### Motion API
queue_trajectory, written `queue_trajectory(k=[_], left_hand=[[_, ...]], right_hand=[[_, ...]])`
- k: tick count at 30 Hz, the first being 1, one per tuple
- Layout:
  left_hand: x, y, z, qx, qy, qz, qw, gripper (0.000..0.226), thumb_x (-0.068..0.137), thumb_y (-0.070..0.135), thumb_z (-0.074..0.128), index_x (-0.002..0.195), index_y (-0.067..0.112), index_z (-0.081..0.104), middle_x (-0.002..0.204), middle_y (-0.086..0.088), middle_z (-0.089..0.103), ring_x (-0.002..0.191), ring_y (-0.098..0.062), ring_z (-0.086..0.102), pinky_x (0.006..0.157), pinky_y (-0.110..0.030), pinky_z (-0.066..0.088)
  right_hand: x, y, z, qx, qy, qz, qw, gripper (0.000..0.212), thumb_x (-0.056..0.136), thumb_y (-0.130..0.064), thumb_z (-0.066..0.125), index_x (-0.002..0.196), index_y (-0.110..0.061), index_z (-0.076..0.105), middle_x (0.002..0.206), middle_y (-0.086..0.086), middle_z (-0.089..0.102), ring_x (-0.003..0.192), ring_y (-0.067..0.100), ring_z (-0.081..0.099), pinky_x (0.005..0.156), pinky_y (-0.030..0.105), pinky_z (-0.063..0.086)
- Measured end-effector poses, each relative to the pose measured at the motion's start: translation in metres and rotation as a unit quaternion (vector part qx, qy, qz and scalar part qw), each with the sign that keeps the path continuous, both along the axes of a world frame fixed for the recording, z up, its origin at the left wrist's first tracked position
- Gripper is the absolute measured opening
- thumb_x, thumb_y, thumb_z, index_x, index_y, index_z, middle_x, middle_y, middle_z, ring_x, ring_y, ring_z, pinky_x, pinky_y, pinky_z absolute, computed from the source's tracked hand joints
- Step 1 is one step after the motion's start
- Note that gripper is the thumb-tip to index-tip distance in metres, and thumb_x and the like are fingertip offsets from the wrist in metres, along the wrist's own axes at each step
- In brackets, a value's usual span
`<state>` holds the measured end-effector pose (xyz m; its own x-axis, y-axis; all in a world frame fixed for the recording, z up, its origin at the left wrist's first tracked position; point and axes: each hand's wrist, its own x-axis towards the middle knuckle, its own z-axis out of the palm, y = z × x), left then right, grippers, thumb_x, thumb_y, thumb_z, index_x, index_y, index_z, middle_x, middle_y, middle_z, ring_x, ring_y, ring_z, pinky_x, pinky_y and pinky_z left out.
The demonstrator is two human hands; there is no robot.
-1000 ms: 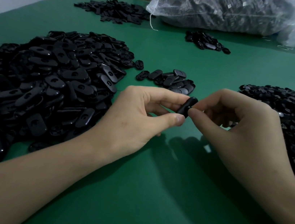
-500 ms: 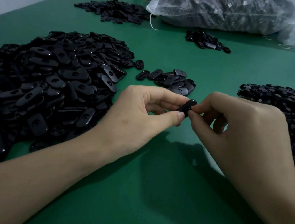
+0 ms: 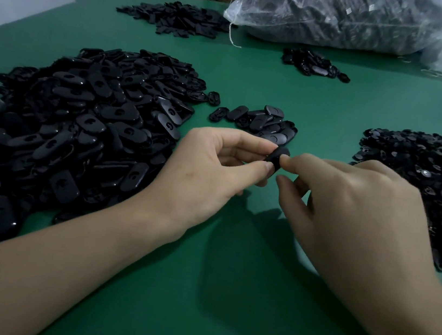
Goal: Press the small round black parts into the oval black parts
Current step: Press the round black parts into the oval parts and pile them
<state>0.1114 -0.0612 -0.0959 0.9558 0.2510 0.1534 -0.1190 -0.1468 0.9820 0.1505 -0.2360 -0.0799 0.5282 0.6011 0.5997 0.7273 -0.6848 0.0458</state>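
My left hand pinches an oval black part between thumb and forefinger, just above the green table. My right hand meets it from the right: the curled forefinger tip presses on the part's face and the thumb sits just under its lower end. No small round part shows at the fingertips. A big heap of oval black parts lies to the left. A heap of small round black parts lies to the right.
A small group of oval parts lies just beyond my hands. Farther back are a flat pile of black pieces, a small cluster and a large clear plastic bag full of dark parts.
My right hand's grip has shifted: its thumb slid down off the part's face while the forefinger stays pressed on it. My left hand keeps its pinch, almost still.
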Motion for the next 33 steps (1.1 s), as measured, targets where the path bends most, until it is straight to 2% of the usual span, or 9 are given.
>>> queue_trajectory(k=[8, 12, 14, 16, 18, 20, 23, 27, 33], left_hand=[[0.001, 0.0, 0.0, -0.009, -0.024, 0.042, 0.999, 0.012, 0.091, 0.013, 0.077, 0.097, 0.023, 0.078, 0.086, 0.004, 0.08, 0.077, -0.01, 0.076, 0.055, -0.016, 0.05], [0.001, 0.0, 0.001, -0.007, -0.04, 0.049, 0.998, 0.012, 0.091, 0.013, 0.077, 0.096, 0.024, 0.077, 0.083, 0.005, 0.079, 0.074, -0.009, 0.074, 0.054, -0.015, 0.049], [0.0, -0.001, 0.002, 0.018, -0.063, 0.045, 0.997, 0.013, 0.091, 0.012, 0.077, 0.097, 0.024, 0.077, 0.084, 0.006, 0.078, 0.077, -0.01, 0.074, 0.059, -0.011, 0.049], [-0.001, -0.003, 0.003, 0.068, -0.09, 0.039, 0.993, 0.016, 0.09, 0.012, 0.078, 0.097, 0.026, 0.077, 0.086, 0.008, 0.078, 0.08, -0.011, 0.074, 0.065, -0.013, 0.051], [-0.003, -0.005, 0.003, 0.11, -0.108, 0.037, 0.987, 0.018, 0.088, 0.013, 0.079, 0.098, 0.028, 0.077, 0.086, 0.011, 0.078, 0.081, -0.01, 0.074, 0.068, -0.018, 0.054], [-0.005, -0.008, 0.004, 0.136, -0.119, 0.044, 0.983, 0.018, 0.086, 0.016, 0.079, 0.098, 0.029, 0.076, 0.086, 0.013, 0.077, 0.081, -0.009, 0.074, 0.065, -0.025, 0.056], [-0.007, -0.011, 0.005, 0.153, -0.134, 0.054, 0.978, 0.018, 0.083, 0.017, 0.078, 0.095, 0.029, 0.075, 0.083, 0.014, 0.076, 0.08, -0.008, 0.074, 0.064, -0.034, 0.059], [-0.009, -0.012, 0.007, 0.171, -0.139, 0.06, 0.974, 0.021, 0.084, 0.011, 0.078, 0.095, 0.028, 0.074, 0.083, 0.014, 0.076, 0.081, -0.007, 0.074, 0.063, -0.028, 0.058], [-0.011, -0.014, 0.008, 0.195, -0.153, 0.068, 0.966, 0.022, 0.084, 0.009, 0.077, 0.096, 0.026, 0.075, 0.083, 0.014, 0.075, 0.083, -0.006, 0.073, 0.061, -0.029, 0.058]], right_hand=[[-0.005, 0.004, -0.002, -0.045, 0.021, 0.028, 0.998, 0.031, 0.094, -0.025, 0.065, 0.121, -0.011, 0.071, 0.067, -0.002, 0.07, 0.049, 0.03, 0.059, 0.063, 0.039, 0.053], [-0.002, 0.0, 0.001, 0.091, 0.136, 0.053, 0.985, 0.025, 0.095, -0.034, 0.06, 0.113, -0.026, 0.075, 0.071, -0.012, 0.072, 0.058, 0.021, 0.067, 0.063, 0.039, 0.056], [0.004, -0.002, 0.002, 0.222, 0.277, 0.077, 0.932, 0.018, 0.092, -0.031, 0.063, 0.108, -0.032, 0.071, 0.076, -0.011, 0.074, 0.061, 0.012, 0.069, 0.063, 0.037, 0.057], [0.009, -0.002, 0.003, 0.337, 0.431, 0.094, 0.832, 0.014, 0.092, -0.019, 0.066, 0.105, -0.026, 0.064, 0.077, -0.002, 0.075, 0.057, 0.015, 0.066, 0.055, 0.029, 0.051], [0.011, 0.001, 0.002, 0.4, 0.546, 0.105, 0.728, 0.012, 0.094, -0.012, 0.065, 0.105, -0.016, 0.061, 0.073, 0.003, 0.071, 0.05, 0.019, 0.058, 0.046, 0.025, 0.043], [0.01, 0.005, -0.002, 0.412, 0.612, 0.127, 0.663, 0.007, 0.094, -0.009, 0.063, 0.101, -0.01, 0.062, 0.069, 0.007, 0.065, 0.047, 0.019, 0.05, 0.043, 0.023, 0.038], [0.011, 0.007, -0.005, 0.418, 0.651, 0.163, 0.613, 0.004, 0.093, -0.007, 0.063, 0.097, -0.009, 0.063, 0.067, 0.009, 0.059, 0.046, 0.017, 0.047, 0.043, 0.023, 0.038], [0.014, 0.007, -0.005, 0.434, 0.678, 0.192, 0.561, 0.013, 0.08, -0.01, 0.067, 0.093, -0.009, 0.064, 0.066, 0.008, 0.059, 0.045, 0.016, 0.046, 0.045, 0.024, 0.041], [0.017, 0.006, -0.008, 0.441, 0.685, 0.212, 0.54, 0.006, 0.079, -0.012, 0.069, 0.085, -0.012, 0.066, 0.068, 0.008, 0.06, 0.048, 0.016, 0.048, 0.048, 0.022, 0.042]])
